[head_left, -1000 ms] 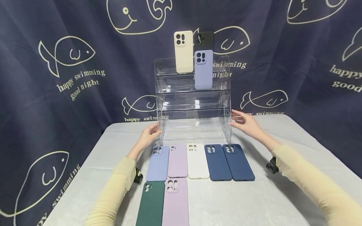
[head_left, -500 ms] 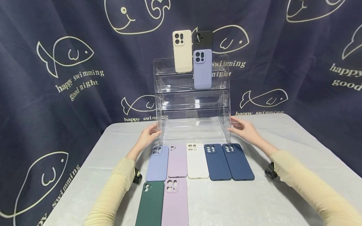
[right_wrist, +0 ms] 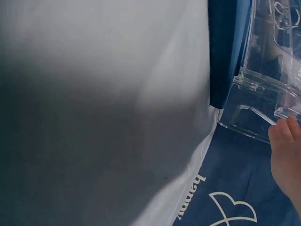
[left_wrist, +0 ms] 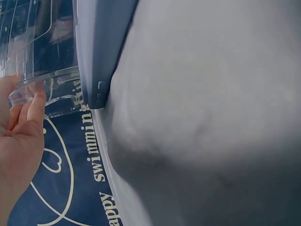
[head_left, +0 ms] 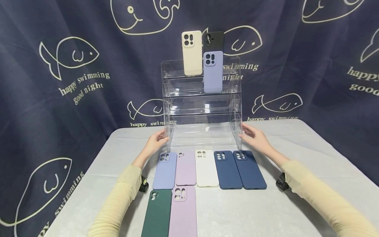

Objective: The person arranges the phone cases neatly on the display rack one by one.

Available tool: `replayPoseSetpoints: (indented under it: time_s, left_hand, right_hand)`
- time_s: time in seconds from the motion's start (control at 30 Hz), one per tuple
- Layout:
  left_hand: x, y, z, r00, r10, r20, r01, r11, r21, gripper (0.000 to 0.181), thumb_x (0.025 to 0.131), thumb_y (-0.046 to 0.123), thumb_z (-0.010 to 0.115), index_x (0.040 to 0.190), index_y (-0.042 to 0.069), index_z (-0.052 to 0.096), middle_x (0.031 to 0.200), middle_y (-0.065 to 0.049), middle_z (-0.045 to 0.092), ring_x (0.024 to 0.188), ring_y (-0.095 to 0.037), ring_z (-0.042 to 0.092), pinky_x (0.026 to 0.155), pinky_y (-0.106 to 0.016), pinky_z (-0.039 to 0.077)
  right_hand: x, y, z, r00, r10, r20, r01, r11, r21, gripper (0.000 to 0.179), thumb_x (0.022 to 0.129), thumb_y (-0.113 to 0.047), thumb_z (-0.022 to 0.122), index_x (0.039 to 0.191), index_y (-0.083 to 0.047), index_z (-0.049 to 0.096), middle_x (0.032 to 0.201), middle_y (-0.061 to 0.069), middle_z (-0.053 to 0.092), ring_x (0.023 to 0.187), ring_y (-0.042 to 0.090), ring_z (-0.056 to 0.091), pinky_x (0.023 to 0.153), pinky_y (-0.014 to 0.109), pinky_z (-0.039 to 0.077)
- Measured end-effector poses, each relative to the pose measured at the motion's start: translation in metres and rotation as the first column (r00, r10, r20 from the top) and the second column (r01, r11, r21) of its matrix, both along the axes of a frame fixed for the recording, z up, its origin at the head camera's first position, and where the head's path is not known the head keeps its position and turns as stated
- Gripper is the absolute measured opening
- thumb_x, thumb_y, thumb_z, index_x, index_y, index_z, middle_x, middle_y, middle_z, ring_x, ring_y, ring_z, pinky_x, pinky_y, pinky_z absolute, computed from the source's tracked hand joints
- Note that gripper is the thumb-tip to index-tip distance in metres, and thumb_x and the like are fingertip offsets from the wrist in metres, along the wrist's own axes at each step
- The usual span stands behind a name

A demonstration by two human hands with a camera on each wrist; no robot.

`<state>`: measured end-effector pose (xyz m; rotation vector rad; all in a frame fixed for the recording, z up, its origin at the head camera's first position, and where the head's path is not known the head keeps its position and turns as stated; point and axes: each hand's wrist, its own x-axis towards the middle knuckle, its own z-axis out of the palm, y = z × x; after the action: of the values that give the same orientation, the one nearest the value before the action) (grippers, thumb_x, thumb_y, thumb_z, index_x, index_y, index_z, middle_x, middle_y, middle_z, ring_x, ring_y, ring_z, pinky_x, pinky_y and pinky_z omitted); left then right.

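A clear plastic tiered display stand (head_left: 204, 121) stands toward the back of the table. My left hand (head_left: 155, 142) grips its left side low down; in the left wrist view the thumb and fingers (left_wrist: 36, 106) meet the clear panel. On the opposite side my right hand (head_left: 255, 136) holds the right panel at about the same height, fingertips at its edge. Upper tiers carry a cream phone case (head_left: 192, 56), a black phone case (head_left: 217, 41) and a lavender-blue phone case (head_left: 213, 74), which partly covers the black one.
Before the stand lie a light blue case (head_left: 164, 172), a lilac case (head_left: 186, 171), a white case (head_left: 207, 171) and two navy cases (head_left: 228, 172). Nearer are a green case (head_left: 158, 210) and another lilac case (head_left: 183, 214). A dark fish-print curtain (head_left: 88, 108) hangs behind the table (head_left: 260, 210).
My right hand has slid a little down the stand's right side, its fingers coming closer around the panel. The left hand, the stand and the cases stay put.
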<state>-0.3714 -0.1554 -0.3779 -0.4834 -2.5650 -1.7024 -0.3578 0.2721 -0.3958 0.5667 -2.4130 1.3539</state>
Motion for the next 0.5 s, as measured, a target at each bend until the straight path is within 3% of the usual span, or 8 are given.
replayPoseSetpoints:
  time_s: [0.3, 0.5]
  left_hand:
    - [-0.018, -0.004, -0.021, 0.999, 0.011, -0.049, -0.012, 1.000, -0.018, 0.056, 0.090, 0.006, 0.060, 0.140, -0.006, 0.036, 0.134, -0.029, 0.048, 0.121, -0.040, 0.050, 0.102, -0.041, 0.045]
    - [-0.018, -0.006, -0.022, 0.998, 0.013, -0.057, -0.015, 1.000, -0.027, 0.056, 0.090, 0.007, 0.061, 0.140, -0.005, 0.037, 0.134, -0.027, 0.048, 0.120, -0.039, 0.051, 0.103, -0.042, 0.045]
  right_hand:
    - [-0.003, -0.001, -0.004, 1.000, -0.024, -0.017, 0.025, 1.000, 0.016, 0.056, 0.088, -0.008, 0.065, 0.136, 0.008, 0.040, 0.137, 0.028, 0.044, 0.125, 0.041, 0.044, 0.106, 0.031, 0.038]
    - [-0.005, -0.002, -0.007, 1.000, -0.027, -0.001, 0.027, 1.000, 0.000, 0.056, 0.090, -0.012, 0.062, 0.137, 0.009, 0.039, 0.137, 0.029, 0.044, 0.124, 0.043, 0.046, 0.104, 0.028, 0.040]
